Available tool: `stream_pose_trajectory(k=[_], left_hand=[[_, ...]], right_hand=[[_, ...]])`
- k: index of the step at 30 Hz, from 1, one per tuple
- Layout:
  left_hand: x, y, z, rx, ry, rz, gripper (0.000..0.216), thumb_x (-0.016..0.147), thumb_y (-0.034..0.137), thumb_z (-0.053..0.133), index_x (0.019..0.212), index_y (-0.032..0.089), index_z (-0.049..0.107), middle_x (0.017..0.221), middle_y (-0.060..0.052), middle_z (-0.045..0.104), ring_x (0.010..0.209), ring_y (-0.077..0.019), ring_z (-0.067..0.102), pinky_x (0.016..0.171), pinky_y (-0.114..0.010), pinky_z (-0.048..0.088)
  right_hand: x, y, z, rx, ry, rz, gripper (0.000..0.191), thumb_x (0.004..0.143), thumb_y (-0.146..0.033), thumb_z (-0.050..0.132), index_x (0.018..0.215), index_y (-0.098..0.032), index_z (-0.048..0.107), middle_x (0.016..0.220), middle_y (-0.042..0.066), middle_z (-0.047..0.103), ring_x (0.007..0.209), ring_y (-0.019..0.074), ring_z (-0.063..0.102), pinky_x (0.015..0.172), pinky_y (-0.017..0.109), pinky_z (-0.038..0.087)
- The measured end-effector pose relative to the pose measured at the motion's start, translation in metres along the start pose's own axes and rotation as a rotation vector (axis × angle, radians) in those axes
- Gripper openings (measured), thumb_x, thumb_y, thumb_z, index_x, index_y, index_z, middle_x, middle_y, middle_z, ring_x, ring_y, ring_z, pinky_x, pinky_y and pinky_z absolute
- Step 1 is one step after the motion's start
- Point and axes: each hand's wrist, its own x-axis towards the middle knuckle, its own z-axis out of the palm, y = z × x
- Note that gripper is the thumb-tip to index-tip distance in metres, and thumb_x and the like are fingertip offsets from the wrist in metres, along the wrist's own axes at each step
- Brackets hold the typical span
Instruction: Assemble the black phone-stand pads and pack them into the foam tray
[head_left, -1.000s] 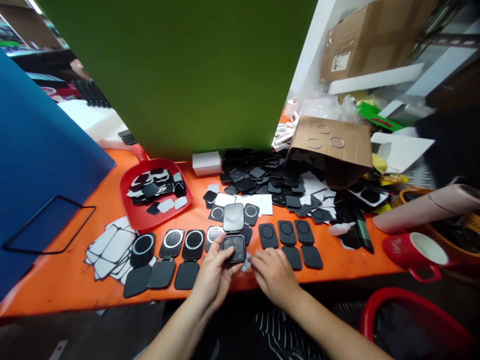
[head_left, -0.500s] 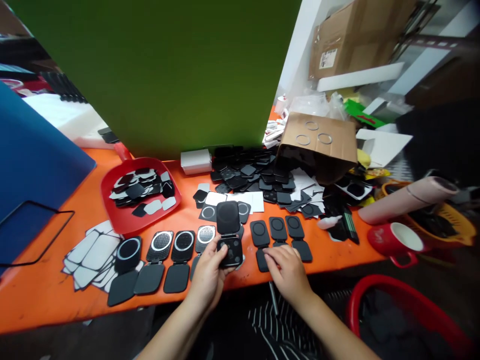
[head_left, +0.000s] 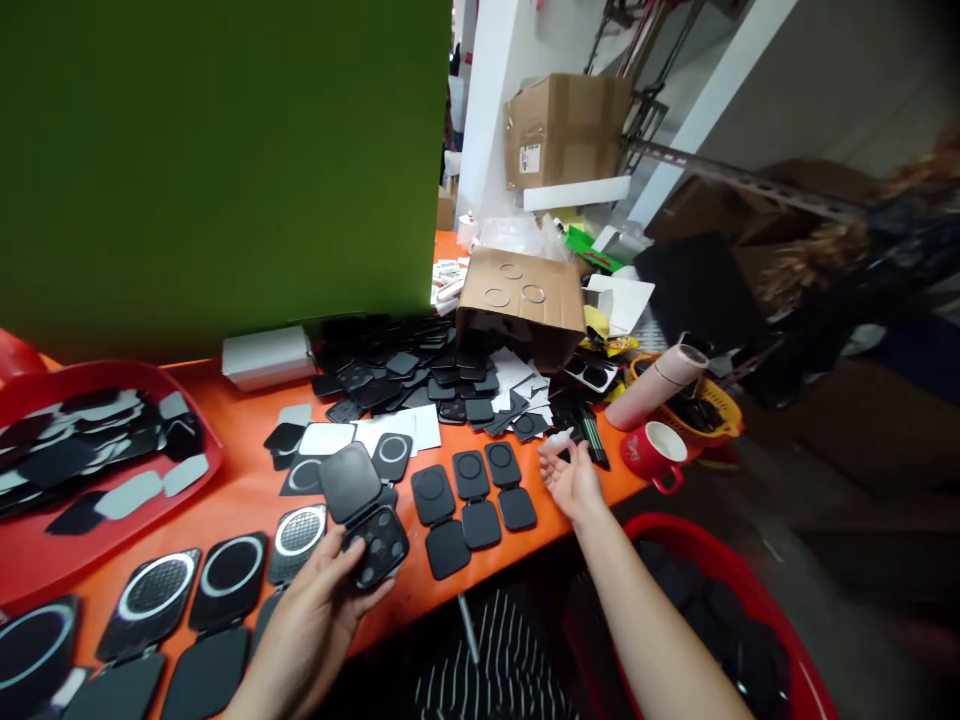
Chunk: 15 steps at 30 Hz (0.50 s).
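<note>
My left hand (head_left: 330,590) grips a black hinged folding charger (head_left: 379,545), opened out, with its square lid tilted up and round dark spots on the lower half. At the table's right part, the fingers of my right hand (head_left: 574,480) close around a small white dropper bottle (head_left: 556,441). Between the hands lie three black folding chargers (head_left: 469,475), unfolded, with ring marks on their upper halves. More unfolded units with silvery rings (head_left: 227,566) line the left front of the table; my left forearm partly covers one.
A red scoop tray (head_left: 214,455) of black and white pads stands left. Behind are a white box (head_left: 268,357), a heap of black plates (head_left: 405,362) and a cardboard box (head_left: 525,285). Right are a pink flask (head_left: 656,385), a red mug (head_left: 634,452) and a red tub (head_left: 780,640).
The view has swung right. My right hand has moved from the nearest unfolded charger over to the white bottle. My left hand still holds its charger, now tilted.
</note>
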Motion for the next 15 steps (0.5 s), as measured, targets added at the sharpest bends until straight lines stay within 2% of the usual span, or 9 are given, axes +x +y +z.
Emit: stream_pose_trajectory(k=[3,6,8,11,15], left_hand=[[-0.011,0.001,0.007,0.013,0.061,-0.038,0.049,0.061,0.004,0.064,0.104,0.025,0.053,0.112,-0.002,0.054,0.077,-0.0149,0.061,0.063,-0.032,0.055],[-0.018,0.002,0.013,0.001,-0.031,-0.099,0.052,0.060,0.003,0.062,0.105,0.024,0.050,0.102,-0.002,0.057,0.080,-0.0155,0.060,0.067,-0.030,0.052],[-0.018,0.001,0.015,0.007,-0.077,-0.122,0.050,0.059,0.004,0.061,0.104,0.024,0.050,0.095,-0.001,0.058,0.079,-0.0154,0.060,0.066,-0.028,0.051],[-0.014,-0.002,0.015,0.017,-0.074,-0.136,0.052,0.056,0.003,0.061,0.102,0.023,0.049,0.089,-0.001,0.059,0.071,-0.0141,0.060,0.065,-0.028,0.050],[-0.012,-0.003,0.015,0.032,-0.109,-0.141,0.047,0.055,0.003,0.062,0.097,0.022,0.052,0.088,-0.002,0.059,0.072,-0.0154,0.060,0.063,-0.028,0.049]], right_hand=[[0.014,-0.009,0.004,0.036,-0.061,0.089,0.044,0.083,-0.059,0.027,0.080,-0.020,0.048,0.069,0.006,0.062,0.052,0.0152,0.056,0.042,0.025,0.042],[0.003,-0.011,0.019,0.057,-0.077,0.113,0.031,0.082,-0.050,0.040,0.075,-0.020,0.047,0.055,-0.001,0.055,0.042,0.0106,0.047,0.037,0.020,0.036],[-0.019,-0.008,0.037,0.080,-0.126,0.087,0.020,0.078,-0.041,0.052,0.083,-0.022,0.049,0.055,-0.003,0.054,0.042,0.0091,0.046,0.037,0.018,0.035],[-0.065,0.003,0.076,0.090,-0.222,0.039,0.032,0.072,-0.032,0.062,0.099,-0.024,0.047,0.068,-0.001,0.061,0.048,0.0091,0.049,0.039,0.017,0.035],[-0.109,0.023,0.120,0.041,-0.276,0.010,0.028,0.072,-0.032,0.063,0.093,-0.017,0.052,0.074,0.003,0.064,0.045,0.0063,0.045,0.039,0.016,0.031]])
